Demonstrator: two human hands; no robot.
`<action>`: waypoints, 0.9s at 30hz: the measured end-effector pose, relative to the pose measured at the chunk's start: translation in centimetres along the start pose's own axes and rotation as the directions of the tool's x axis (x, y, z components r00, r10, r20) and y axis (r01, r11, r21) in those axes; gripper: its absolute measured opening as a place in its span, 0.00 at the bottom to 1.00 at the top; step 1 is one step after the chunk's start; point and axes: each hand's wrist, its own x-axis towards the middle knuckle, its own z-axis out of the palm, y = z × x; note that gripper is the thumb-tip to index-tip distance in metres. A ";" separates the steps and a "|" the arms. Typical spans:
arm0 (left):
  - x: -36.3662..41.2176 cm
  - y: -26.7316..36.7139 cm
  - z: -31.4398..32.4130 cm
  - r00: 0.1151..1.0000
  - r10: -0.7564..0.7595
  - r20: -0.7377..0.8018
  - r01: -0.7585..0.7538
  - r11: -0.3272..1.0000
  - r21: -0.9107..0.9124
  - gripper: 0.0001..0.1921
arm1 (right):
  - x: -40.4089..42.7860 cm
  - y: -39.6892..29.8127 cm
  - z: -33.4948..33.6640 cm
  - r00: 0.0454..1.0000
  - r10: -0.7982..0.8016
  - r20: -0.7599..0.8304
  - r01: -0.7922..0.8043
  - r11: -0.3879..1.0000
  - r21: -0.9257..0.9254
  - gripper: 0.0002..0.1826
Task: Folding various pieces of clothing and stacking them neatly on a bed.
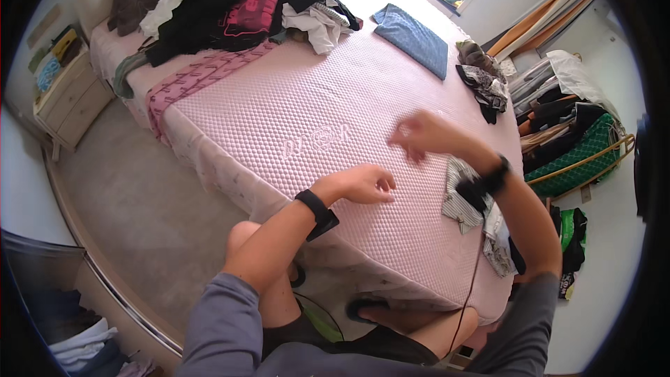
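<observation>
My left hand (pixel 361 183) hovers over the near part of a pink quilted bed cover (pixel 251 115). Its fingers curl loosely, with a gap at the thumb and nothing visible in them. Farther forward and to the right, my right hand (pixel 424 136) is blurred, its fingers apart and apparently bare. Below my right wrist lies a striped cloth garment (pixel 460 204). More folded clothing (pixel 497 241) sits beside it at the bed's right edge, partly behind my right forearm. Toward the far side rests a folded blue cloth (pixel 413 42).
A heap of dark clothes (pixel 209 15) covers the far left of the bed, with a pink patterned cloth (pixel 204 81) draped over the edge. Crumpled garments (pixel 484 78) lie at the right. Beyond stands a loaded clothes rack (pixel 570 136). A nightstand (pixel 73 99) is at left.
</observation>
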 end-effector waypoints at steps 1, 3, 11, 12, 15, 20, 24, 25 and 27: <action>-0.1 -0.8 -0.1 1.000 -0.003 0.000 0.003 1.000 -0.004 0.21 | 5.2 0.7 -0.1 0.980 -0.175 -0.096 0.176 0.984 0.002 0.17; -0.2 -2.6 -0.3 0.905 0.091 -0.415 0.066 0.935 0.350 0.16 | 13.1 0.8 -0.8 0.954 -0.265 -0.141 0.258 0.964 -0.067 0.13; -0.7 -2.8 0.6 0.870 0.057 -0.490 0.113 0.944 0.309 0.12 | 32.4 1.9 0.4 0.765 -0.422 -0.486 0.198 0.873 -0.445 0.28; -0.8 -2.8 0.9 0.869 0.050 -0.492 0.120 0.944 0.308 0.12 | 34.3 2.4 -0.3 0.707 -0.484 -0.516 0.272 0.859 -0.435 0.25; -1.0 -3.1 1.3 0.893 0.139 -0.428 0.059 0.906 0.419 0.11 | 35.4 1.7 -0.5 0.662 -0.528 -0.532 0.324 0.842 -0.432 0.19; -0.9 -3.0 1.3 0.953 0.050 -0.299 0.106 0.869 0.483 0.08 | 29.1 2.3 0.6 0.637 -0.667 -0.386 0.314 0.682 -0.660 0.11; -0.7 -1.7 1.6 0.963 -0.031 -0.267 0.175 0.826 0.536 0.09 | 18.7 6.6 3.1 0.674 -0.656 -0.339 0.323 0.675 -0.663 0.10; -0.7 -1.4 1.5 0.958 -0.027 -0.284 0.187 0.810 0.556 0.09 | 16.0 8.7 3.9 0.660 -0.671 -0.338 0.332 0.664 -0.670 0.11; -0.9 -0.9 1.8 0.946 0.012 -0.325 0.182 0.808 0.561 0.10 | 10.2 11.8 6.0 0.660 -0.661 -0.357 0.317 0.675 -0.666 0.11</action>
